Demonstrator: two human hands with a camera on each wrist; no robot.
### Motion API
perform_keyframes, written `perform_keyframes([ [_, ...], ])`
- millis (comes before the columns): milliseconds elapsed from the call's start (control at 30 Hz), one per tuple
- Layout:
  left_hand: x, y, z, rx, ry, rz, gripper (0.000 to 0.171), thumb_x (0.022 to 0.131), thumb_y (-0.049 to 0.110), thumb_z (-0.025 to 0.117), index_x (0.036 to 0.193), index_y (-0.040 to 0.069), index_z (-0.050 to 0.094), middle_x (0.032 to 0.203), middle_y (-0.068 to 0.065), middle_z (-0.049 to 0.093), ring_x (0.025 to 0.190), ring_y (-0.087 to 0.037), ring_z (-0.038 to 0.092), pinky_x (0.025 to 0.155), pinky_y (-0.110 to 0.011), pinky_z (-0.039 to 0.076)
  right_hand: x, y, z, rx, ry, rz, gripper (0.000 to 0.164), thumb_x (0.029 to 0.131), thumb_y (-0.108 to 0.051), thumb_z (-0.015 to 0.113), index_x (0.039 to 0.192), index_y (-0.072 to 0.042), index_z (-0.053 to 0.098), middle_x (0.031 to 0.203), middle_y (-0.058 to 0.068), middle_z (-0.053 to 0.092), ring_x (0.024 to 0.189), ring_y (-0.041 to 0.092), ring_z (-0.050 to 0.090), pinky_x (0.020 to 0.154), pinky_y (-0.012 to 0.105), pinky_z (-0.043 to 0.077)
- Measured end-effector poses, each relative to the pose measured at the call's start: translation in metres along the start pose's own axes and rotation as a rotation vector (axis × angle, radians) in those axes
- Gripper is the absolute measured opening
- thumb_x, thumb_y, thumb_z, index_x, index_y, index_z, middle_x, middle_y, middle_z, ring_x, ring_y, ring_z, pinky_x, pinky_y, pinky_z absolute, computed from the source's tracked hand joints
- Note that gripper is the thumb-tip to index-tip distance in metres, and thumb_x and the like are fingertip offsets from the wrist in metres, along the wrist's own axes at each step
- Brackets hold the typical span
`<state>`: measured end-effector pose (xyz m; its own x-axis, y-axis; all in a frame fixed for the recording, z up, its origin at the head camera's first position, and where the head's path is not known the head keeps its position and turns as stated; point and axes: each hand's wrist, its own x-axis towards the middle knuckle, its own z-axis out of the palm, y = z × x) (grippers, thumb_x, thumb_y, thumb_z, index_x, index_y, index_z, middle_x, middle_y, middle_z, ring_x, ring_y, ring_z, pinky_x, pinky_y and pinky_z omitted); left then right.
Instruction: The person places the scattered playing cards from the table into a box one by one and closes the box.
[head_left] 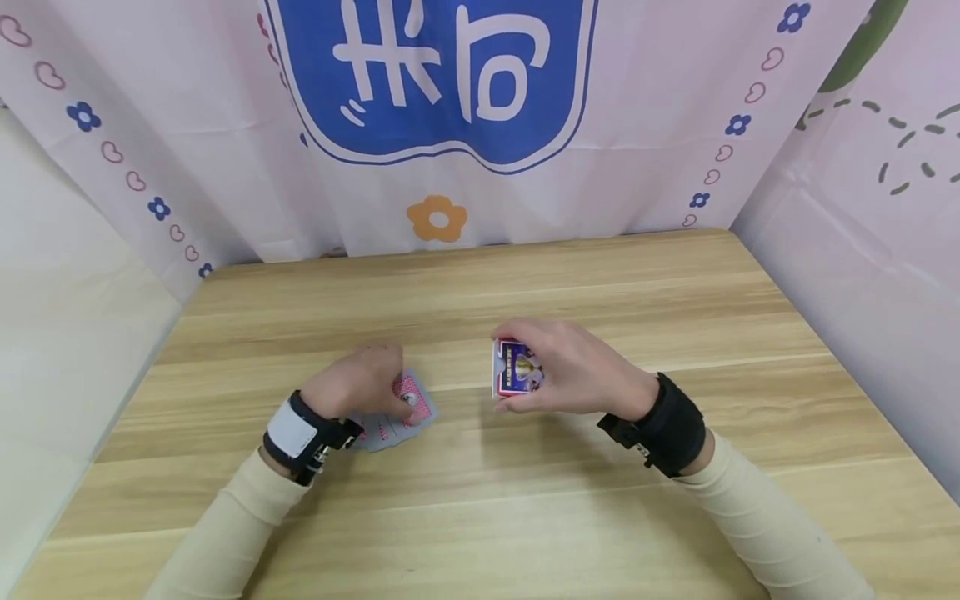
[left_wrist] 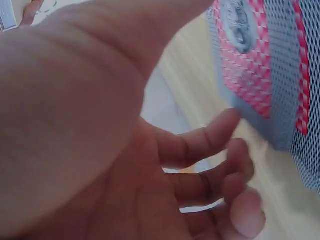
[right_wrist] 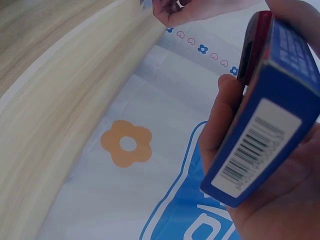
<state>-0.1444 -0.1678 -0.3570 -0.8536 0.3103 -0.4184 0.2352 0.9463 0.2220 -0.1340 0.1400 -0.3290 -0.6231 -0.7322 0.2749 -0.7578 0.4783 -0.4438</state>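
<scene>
Several playing cards (head_left: 414, 398) with red-and-white patterned backs and grey borders lie fanned out left of the middle of the wooden table. My left hand (head_left: 365, 382) pinches the fan near its top card, thumb across the back. In the left wrist view the curled fingertips sit right at the edge of the cards (left_wrist: 250, 65). My right hand (head_left: 573, 367) grips a small blue card box (head_left: 519, 367) by its two sides. Its trophy-printed face points up and its notched end is towards the left. In the right wrist view a barcode shows on the box (right_wrist: 257, 145).
The wooden table (head_left: 465, 533) stretches out on every side of the hands. A white cloth backdrop (head_left: 360, 196) with a blue emblem and an orange flower hangs along the back edge. Pale cloth (head_left: 847, 250) hangs at the right side.
</scene>
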Motion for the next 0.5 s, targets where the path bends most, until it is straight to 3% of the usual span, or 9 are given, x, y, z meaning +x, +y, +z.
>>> perform_keyframes([
  [133, 0.003, 0.004, 0.002, -0.035, -0.023, 0.068, 0.042, 0.087, 0.033, 0.086, 0.098, 0.007, 0.055, 0.086, -0.004, 0.055, 0.077, -0.018, 0.052, 0.064, -0.028, 0.043, 0.000, 0.000, 0.001, 0.013, -0.004, 0.004, 0.073, 0.076, -0.037, 0.095, 0.133, -0.007, 0.061, 0.109, 0.003, 0.072, 0.085, 0.009, 0.065, 0.075, 0.022, 0.056],
  [200, 0.003, 0.008, 0.002, -0.076, -0.043, 0.144, 0.035, 0.094, 0.032, 0.080, 0.100, 0.008, 0.055, 0.085, -0.003, 0.053, 0.075, -0.016, 0.053, 0.064, -0.028, 0.044, -0.001, 0.000, 0.002, 0.022, -0.005, 0.001, 0.073, 0.076, -0.037, 0.095, 0.133, -0.006, 0.061, 0.108, 0.004, 0.072, 0.085, 0.008, 0.065, 0.075, 0.022, 0.056],
  [267, 0.001, 0.012, 0.001, -0.148, -0.051, 0.227, 0.033, 0.100, 0.034, 0.072, 0.113, 0.006, 0.058, 0.091, -0.002, 0.056, 0.081, -0.014, 0.055, 0.070, -0.029, 0.047, -0.001, 0.000, 0.002, 0.031, -0.007, -0.002, 0.073, 0.077, -0.036, 0.094, 0.134, -0.006, 0.061, 0.108, 0.004, 0.072, 0.085, 0.008, 0.065, 0.074, 0.022, 0.056],
  [400, -0.006, 0.021, -0.007, -0.415, -0.011, 0.341, 0.040, 0.105, 0.034, 0.064, 0.133, 0.007, 0.055, 0.103, -0.005, 0.064, 0.090, -0.017, 0.060, 0.080, -0.036, 0.052, -0.001, 0.001, 0.002, 0.041, -0.011, -0.001, 0.073, 0.078, -0.039, 0.094, 0.135, -0.006, 0.060, 0.108, 0.003, 0.072, 0.084, 0.007, 0.064, 0.073, 0.020, 0.056],
  [500, -0.013, 0.026, -0.014, -0.596, 0.027, 0.330, 0.035, 0.105, 0.032, 0.064, 0.131, 0.011, 0.055, 0.103, -0.007, 0.068, 0.088, -0.021, 0.063, 0.080, -0.039, 0.053, -0.001, 0.001, 0.002, 0.047, -0.007, -0.005, 0.074, 0.078, -0.040, 0.094, 0.135, -0.006, 0.060, 0.108, 0.003, 0.072, 0.083, 0.006, 0.064, 0.072, 0.020, 0.056],
])
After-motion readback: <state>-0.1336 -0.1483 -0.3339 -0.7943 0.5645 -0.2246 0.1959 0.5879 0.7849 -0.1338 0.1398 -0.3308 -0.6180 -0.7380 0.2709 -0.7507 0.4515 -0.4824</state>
